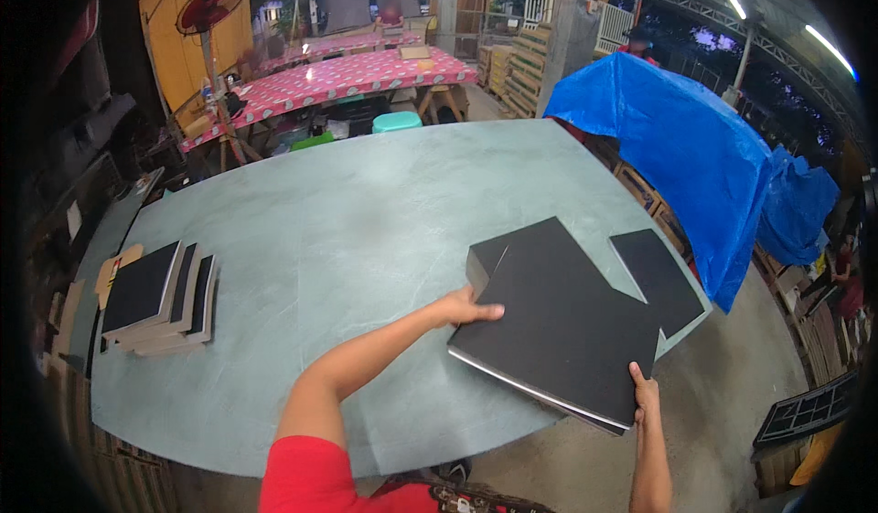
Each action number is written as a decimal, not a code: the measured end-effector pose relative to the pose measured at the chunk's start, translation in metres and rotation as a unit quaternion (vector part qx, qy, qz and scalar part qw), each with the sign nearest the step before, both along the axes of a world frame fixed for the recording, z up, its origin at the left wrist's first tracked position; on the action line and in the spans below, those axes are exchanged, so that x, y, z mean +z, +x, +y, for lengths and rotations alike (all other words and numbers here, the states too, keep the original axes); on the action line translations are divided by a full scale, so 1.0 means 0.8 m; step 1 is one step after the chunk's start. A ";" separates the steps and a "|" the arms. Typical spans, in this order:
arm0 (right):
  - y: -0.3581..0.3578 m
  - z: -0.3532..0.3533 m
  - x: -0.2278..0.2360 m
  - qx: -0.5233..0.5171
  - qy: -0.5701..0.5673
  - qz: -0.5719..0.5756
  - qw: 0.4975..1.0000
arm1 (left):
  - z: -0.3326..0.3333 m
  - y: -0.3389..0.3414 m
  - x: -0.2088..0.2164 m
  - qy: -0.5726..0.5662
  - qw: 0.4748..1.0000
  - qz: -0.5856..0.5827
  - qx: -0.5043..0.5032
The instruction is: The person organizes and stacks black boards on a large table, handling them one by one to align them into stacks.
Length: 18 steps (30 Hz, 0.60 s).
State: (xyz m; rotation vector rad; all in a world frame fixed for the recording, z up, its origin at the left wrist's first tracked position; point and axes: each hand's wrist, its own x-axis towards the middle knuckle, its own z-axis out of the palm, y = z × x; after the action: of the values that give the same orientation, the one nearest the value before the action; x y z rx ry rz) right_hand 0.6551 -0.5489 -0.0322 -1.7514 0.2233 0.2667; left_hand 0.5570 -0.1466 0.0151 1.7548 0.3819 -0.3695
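Observation:
My left hand and my right hand grip a large flat black board by its left and right sides, thumbs on top. White shows along its near edge, and a second dark layer peeks out below. The board is tilted over the right part of the grey-green table. Partly hidden behind it is a black-topped stack with a thick side. Another black board lies flat near the table's right corner. The fingers under the held board are hidden.
Several black-topped boards are piled unevenly at the table's left end, next to a tan cut piece. A blue tarp covers things beyond the right edge. Further off stand a pink-covered table, a turquoise stool and people.

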 end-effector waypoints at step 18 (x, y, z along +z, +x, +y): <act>-0.204 0.066 0.015 0.188 0.071 -0.187 0.962 | 0.061 -0.329 -0.033 0.053 0.964 -0.151 0.211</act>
State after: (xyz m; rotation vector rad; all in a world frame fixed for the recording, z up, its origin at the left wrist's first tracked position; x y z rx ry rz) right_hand 0.4919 -0.4959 -0.0202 -1.6567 -0.3969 0.2134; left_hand 0.2938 -0.0976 -0.0115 1.7450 0.5468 0.2266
